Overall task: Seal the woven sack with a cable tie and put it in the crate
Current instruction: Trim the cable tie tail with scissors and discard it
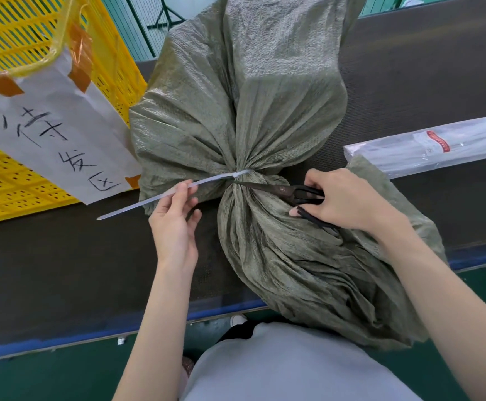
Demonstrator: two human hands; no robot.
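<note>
Two bare hands work over a dark, finely textured tabletop (47,270) with a blue near edge; green floor shows below that edge and again beyond the far side, where green-framed mesh panels stand. At the far left sits a yellow perforated plastic crate (10,33), and a white paper sign with handwritten black characters (53,134) is taped to its rim with orange-brown tape. Just right of the crate lies the grey-green woven sack (236,96), stretching from the far side of the table to the near edge and hanging over it. Its neck is gathered tight by a white cable tie (178,191), whose long free tail runs out to the left and nearer, over the table. The left hand (175,224) pinches that tail between thumb and fingertips, the other fingers loosely curled. To the right, the right hand (348,201) is closed around the handles of dark metal scissors (282,191), resting on the loose sack mouth; the blade tips point left and sit right beside the tie's lock at the cinched neck. Far right on the table lies a clear plastic packet of white cable ties with a red label (438,146).
</note>
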